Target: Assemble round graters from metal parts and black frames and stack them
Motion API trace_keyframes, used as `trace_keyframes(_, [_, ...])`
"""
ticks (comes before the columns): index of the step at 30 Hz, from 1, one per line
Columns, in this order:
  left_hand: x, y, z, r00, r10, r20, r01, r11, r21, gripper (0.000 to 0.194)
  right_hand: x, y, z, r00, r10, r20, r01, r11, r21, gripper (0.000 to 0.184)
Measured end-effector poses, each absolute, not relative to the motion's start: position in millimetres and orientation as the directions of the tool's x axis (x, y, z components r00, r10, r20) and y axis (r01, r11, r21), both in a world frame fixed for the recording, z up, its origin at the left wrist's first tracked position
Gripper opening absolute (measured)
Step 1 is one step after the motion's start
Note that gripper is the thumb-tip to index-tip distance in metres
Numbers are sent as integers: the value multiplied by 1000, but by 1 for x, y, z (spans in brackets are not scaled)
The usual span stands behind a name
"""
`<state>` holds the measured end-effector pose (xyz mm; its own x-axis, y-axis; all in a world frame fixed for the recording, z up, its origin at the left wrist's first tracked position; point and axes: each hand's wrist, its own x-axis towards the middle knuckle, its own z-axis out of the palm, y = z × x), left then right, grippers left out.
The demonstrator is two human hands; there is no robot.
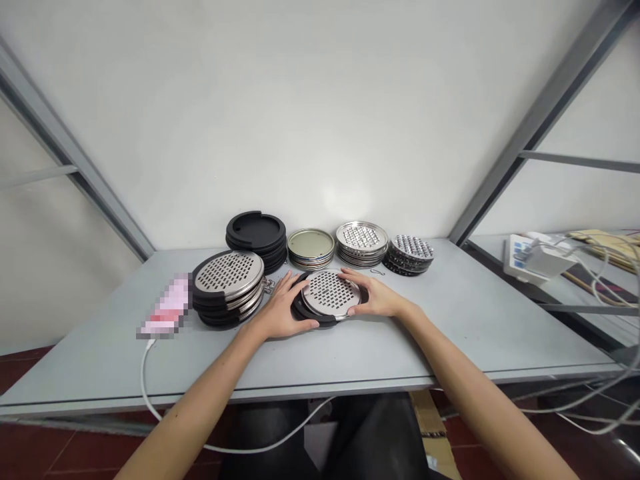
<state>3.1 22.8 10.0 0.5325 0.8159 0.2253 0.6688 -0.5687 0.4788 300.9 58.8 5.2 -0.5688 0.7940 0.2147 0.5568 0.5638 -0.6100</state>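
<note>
A round metal grater plate (331, 293) with rows of slots lies on the table, partly seated in a black ring-shaped holder (327, 321). My left hand (283, 310) grips the holder's left side, with its thumb along the near edge and fingers at the far edge. On the right, my right hand (377, 298) clasps the plate's edge between thumb and fingers. Left of my left hand stands a stack of slotted plates in black holders (227, 277). Some small metal clips (269, 285) lie between that stack and my left hand.
Along the wall stand stacks of black holders (256, 232), greenish round discs (311, 243), rimmed grater plates (363, 237) and coarse grater plates (411, 250). A wire clip (377, 272) lies before them. At left is a blurred pink object (167, 307) with a white cable (145, 373).
</note>
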Motion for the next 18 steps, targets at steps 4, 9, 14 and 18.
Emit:
trace_keyframes(4, [4, 22, 12, 529, 821, 216, 668, -559, 491, 94, 298, 56, 6, -565, 793, 228, 547, 567, -616, 96])
trace_keyframes(9, [5, 21, 12, 535, 821, 197, 675, -556, 485, 95, 290, 52, 7, -577, 779, 243, 517, 579, -630, 96])
trace_keyframes(14, [5, 21, 12, 550, 809, 208, 656, -572, 492, 99, 286, 51, 6, -597, 760, 259, 488, 600, -634, 98])
trace_keyframes(18, [4, 22, 11, 555, 800, 226, 634, -583, 508, 104, 286, 49, 3, -564, 783, 263, 498, 576, -648, 100])
